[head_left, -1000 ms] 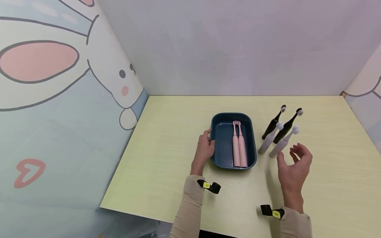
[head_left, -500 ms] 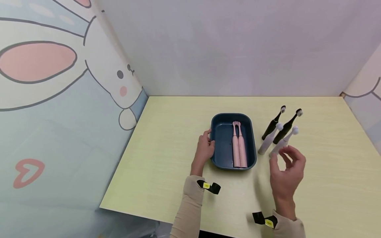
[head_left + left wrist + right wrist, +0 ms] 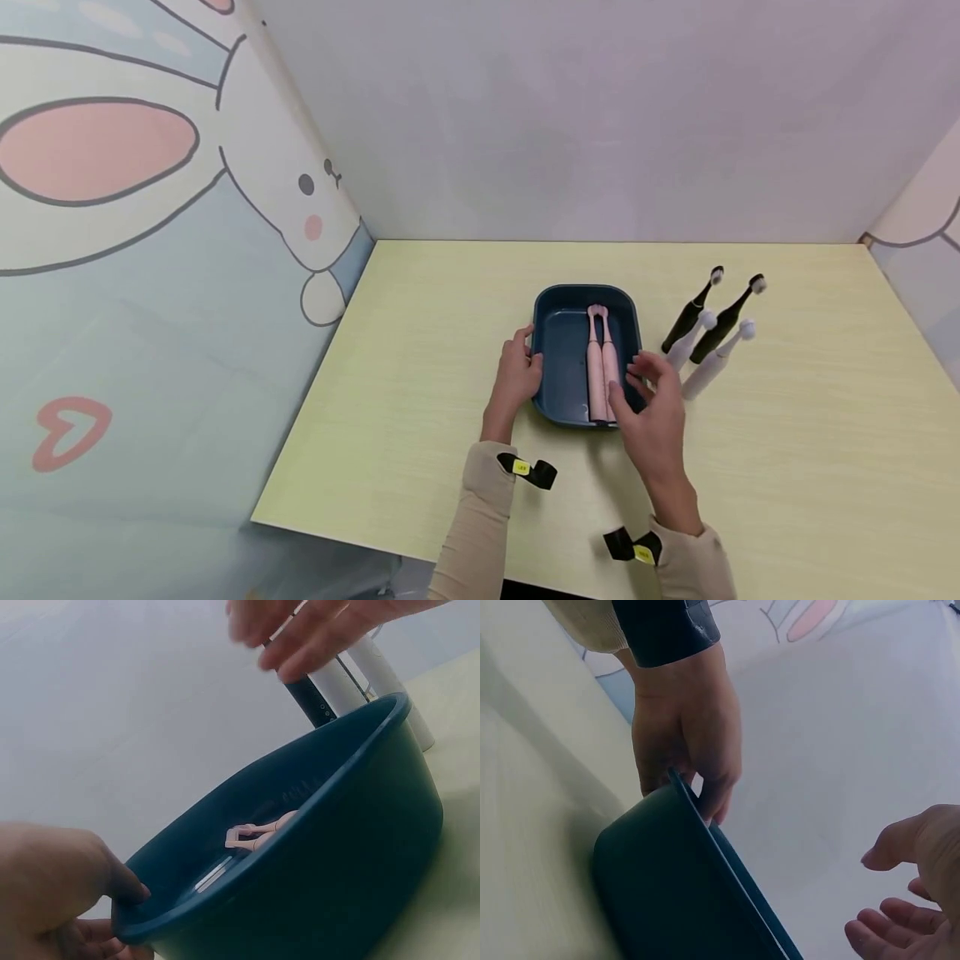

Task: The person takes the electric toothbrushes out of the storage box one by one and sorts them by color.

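A dark blue plastic tub (image 3: 558, 358) stands on the table. My left hand (image 3: 517, 371) holds its left rim, thumb inside and fingers outside, as the left wrist view shows. Two pink electric toothbrushes (image 3: 595, 379) lie side by side in the tub, heads toward the far end. Over the tub's right rim is my right hand (image 3: 660, 421), fingers loosely bent and apart, holding nothing; it partly covers one pink toothbrush in the head view. Just right of the tub stand two pale lavender electric toothbrushes (image 3: 707, 373), with two black electric toothbrushes (image 3: 681, 327) behind them.
The pale wooden table (image 3: 420, 358) meets a plain light wall (image 3: 600, 125) at the back. On the left is a wall with a cartoon rabbit print (image 3: 262, 175). A black strap (image 3: 528, 471) sits on each sleeve's cuff.
My right hand has moved left, from in front of the lavender toothbrushes to over the tub's right side. My left hand stays on the rim; the tub and toothbrushes have not moved.
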The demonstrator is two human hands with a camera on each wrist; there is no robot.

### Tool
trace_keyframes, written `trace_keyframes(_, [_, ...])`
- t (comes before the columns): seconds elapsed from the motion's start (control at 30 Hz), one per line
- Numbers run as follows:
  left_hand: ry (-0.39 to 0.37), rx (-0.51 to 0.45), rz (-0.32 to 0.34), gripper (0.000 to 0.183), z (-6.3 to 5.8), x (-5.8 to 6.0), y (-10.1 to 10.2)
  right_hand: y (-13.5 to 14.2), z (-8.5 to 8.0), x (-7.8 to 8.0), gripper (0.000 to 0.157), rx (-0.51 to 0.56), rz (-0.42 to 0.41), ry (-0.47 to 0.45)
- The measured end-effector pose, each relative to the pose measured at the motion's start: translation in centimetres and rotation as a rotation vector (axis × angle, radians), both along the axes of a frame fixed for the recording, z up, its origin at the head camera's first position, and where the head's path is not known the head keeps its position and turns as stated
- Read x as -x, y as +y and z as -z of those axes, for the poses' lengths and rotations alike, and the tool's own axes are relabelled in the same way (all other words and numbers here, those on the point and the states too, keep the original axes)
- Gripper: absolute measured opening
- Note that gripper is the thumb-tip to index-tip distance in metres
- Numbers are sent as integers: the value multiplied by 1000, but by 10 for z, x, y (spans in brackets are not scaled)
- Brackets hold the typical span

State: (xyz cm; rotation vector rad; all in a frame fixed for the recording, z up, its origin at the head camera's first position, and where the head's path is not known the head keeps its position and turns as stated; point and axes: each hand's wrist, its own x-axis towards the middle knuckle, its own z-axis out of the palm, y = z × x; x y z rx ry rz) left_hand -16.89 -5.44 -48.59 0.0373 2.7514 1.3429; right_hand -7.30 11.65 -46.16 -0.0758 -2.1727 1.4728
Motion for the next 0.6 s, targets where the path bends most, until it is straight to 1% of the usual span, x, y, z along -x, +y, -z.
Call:
trace_keyframes(0.13, [-5,6,0,49,-1,-1,-1,-4,0,8,64,-18,-63,-127])
trace_keyframes(0.27, [-11,7,3,48,-2,-2,-1,-5,1,15,68,-18,-107,-225])
trace_keyframes(0.5, [4,-1,4,48,-5,-4,-3,-5,2,23,70,-49,-150,-298])
trace_keyframes(0.6, [3,-4,7,48,-6,-5,-4,-6,0,26,71,-72,-171,-356])
